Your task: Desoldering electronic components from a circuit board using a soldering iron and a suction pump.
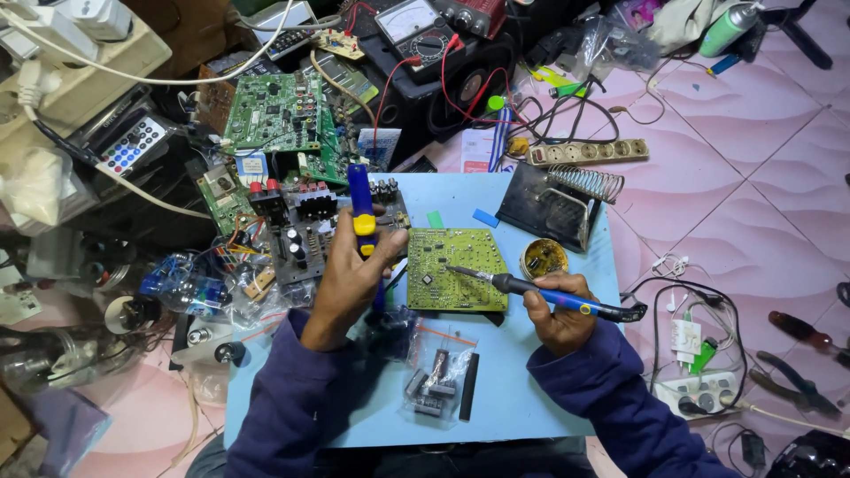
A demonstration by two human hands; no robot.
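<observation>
1. Head view: a person seated at a blue tabletop [531, 389] works a soldering iron [540, 294] against a yellow-green circuit board [456, 268] lying flat between the two hands.
2. Right hand [558, 312]: fingers closed around the iron's blue handle, the tip slanting leftward and down to touch the board near a dark chip.
3. Left hand [354, 270]: clamped around a blue and yellow desoldering pump [361, 208], held upright just left of the board, its nozzle hidden behind the palm.
4. Step in hand, by the look of it: heating a joint; the next move would seem to call for bringing the pump's nozzle onto the melted spot.
5. Below the left hand, a clear bag of small parts [434, 381]; beyond the right hand, an iron stand [558, 204] and a flux tin [543, 258].
</observation>
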